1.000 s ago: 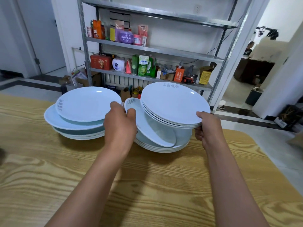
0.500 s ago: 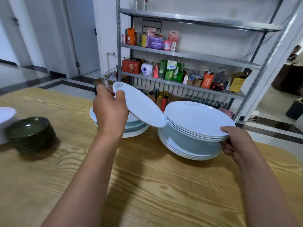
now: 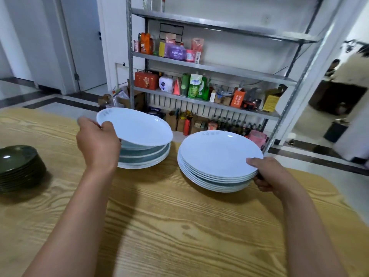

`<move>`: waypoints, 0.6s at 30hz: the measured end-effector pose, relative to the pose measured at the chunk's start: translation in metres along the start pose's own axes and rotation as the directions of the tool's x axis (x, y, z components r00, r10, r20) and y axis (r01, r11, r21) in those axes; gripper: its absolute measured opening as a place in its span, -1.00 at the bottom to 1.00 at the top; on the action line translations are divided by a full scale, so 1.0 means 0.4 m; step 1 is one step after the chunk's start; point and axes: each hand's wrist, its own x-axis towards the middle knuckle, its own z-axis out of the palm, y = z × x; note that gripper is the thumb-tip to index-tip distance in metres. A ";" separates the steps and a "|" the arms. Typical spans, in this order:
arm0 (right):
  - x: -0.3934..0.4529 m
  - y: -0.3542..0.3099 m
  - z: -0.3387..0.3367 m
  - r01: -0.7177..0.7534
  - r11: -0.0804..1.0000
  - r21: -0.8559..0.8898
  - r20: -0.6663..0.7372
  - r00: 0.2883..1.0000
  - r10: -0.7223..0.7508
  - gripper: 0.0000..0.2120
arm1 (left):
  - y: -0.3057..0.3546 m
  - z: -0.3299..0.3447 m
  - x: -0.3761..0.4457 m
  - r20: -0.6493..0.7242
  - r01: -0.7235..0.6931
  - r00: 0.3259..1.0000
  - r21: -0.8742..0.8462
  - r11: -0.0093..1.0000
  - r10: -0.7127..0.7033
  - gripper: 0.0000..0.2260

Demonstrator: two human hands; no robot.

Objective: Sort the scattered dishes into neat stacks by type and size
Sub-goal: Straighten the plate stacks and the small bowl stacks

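Observation:
My left hand (image 3: 98,143) grips the near-left rim of a white plate (image 3: 137,126), holding it slightly tilted just above the left stack of white plates (image 3: 145,156). To the right stands a second stack of white plates (image 3: 217,162) on the wooden table (image 3: 179,226). My right hand (image 3: 267,174) holds the near-right rim of that stack's upper plates, thumb on top. A stack of dark green bowls (image 3: 19,168) sits at the table's left edge.
Behind the table stands a metal shelf rack (image 3: 209,66) full of packets, bottles and boxes. A white door is at the back left, and an open doorway with a dark bin lies at the right. The table's far edge runs close behind both plate stacks.
My left hand has carried the single plate from the right stack over to the left stack and levelled it there. The raised plates in my right hand have come down onto the right stack.

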 end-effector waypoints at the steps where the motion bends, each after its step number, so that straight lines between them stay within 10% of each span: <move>1: -0.006 -0.001 -0.003 0.009 0.999 -0.035 0.021 1.000 -0.008 -0.80 | -0.007 0.001 -0.002 -0.004 -0.010 1.000 0.025 1.000 0.010 -0.87; 10: -0.021 -0.011 -0.004 -0.069 0.938 -0.340 0.007 0.997 0.076 -0.71 | -0.059 -0.005 0.015 0.038 -0.077 0.997 0.321 0.944 0.069 -0.79; 18: -0.033 -0.080 0.084 -0.035 0.780 -0.625 -0.273 0.946 -0.176 -0.66 | -0.083 0.004 0.031 0.094 -0.031 0.996 0.434 0.901 -0.011 -0.71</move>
